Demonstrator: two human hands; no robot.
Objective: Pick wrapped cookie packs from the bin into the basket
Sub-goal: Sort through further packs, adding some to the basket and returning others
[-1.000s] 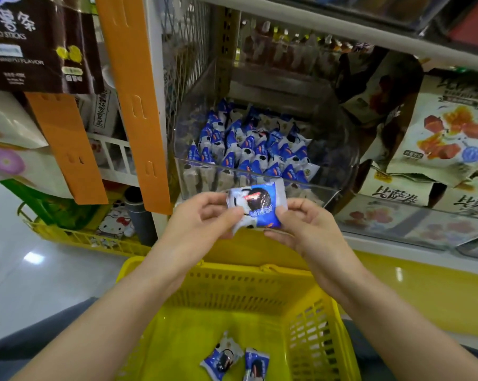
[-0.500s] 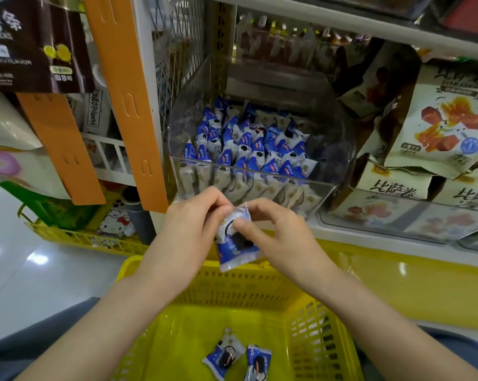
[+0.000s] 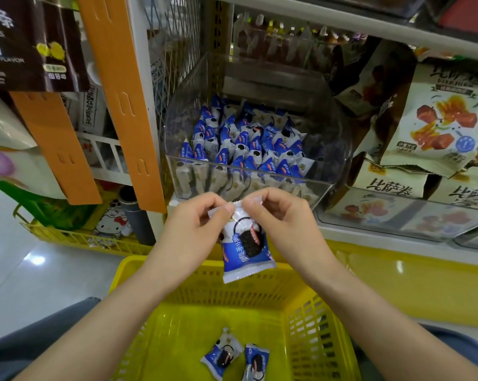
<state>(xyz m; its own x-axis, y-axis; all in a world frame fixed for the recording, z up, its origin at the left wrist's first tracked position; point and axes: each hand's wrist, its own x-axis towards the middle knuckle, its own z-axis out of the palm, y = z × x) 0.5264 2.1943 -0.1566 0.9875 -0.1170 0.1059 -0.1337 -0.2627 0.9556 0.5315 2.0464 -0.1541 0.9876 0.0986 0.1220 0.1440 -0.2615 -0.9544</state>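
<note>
1. The bin [image 3: 339, 149] sits on the shelf [image 3: 369, 235] straight ahead, with cookie packs [image 3: 249, 144] stacked inside it.
2. Below and in front of it stands the basket [image 3: 309, 325], with two loose packs [image 3: 222, 353] side by side on its floor.
3. Between bin and basket, the left hand [image 3: 194, 232] and right hand [image 3: 284, 224] pinch the held pack [image 3: 246, 251] by its top edge, and it hangs over the basket's far rim.
4. Snack bags [image 3: 438, 119] lie right of the bin, and a second basket [image 3: 67, 237] sits low on the left.

Both bare forearms reach in from the bottom corners and meet in the middle. The left hand [image 3: 195, 235] and right hand [image 3: 286, 225] face each other, thumbs and forefingers pinching the top edge of a cookie pack [image 3: 244, 244], other fingers curled.
</note>
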